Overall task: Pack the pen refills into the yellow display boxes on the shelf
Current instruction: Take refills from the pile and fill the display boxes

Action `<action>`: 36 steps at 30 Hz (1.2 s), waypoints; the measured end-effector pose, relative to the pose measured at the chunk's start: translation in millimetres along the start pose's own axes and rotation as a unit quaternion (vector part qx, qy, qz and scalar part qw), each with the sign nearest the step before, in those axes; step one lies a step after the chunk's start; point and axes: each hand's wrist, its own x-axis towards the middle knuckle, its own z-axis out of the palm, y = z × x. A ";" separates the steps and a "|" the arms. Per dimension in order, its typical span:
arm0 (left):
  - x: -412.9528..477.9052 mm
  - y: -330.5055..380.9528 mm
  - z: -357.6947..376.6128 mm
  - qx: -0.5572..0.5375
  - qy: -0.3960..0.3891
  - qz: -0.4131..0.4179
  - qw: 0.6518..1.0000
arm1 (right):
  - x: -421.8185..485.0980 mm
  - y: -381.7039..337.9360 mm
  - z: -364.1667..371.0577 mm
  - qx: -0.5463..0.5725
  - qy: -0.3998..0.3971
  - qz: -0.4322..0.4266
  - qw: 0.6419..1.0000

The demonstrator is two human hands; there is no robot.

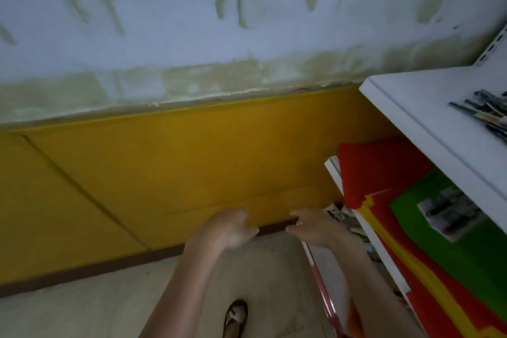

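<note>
Blurred pen refills (485, 111), cut off at right edge

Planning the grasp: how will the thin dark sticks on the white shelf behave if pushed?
Likely light: the sticks look very thin. Piled loosely and crossed on the white shelf, they'd probably scatter or roll rather than slide together. Blur hides detail.

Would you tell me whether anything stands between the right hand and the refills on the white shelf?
Nothing visible does: the right hand seems empty, below and left of the shelf bearing the refills.

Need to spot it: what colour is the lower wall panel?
The lower wall panel is yellow; head view.
</note>
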 end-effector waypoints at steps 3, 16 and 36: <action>37.2 18.0 -29.6 0.033 -0.003 0.041 0.999 | 14.3 -4.7 -49.1 0.026 0.056 0.019 0.998; 103.5 211.3 -153.2 0.072 0.123 0.342 0.929 | -52.6 54.1 -224.2 0.101 0.374 0.064 0.920; 187.4 389.9 -107.9 0.056 0.039 0.638 0.767 | -92.8 168.5 -221.7 0.135 0.599 0.321 0.721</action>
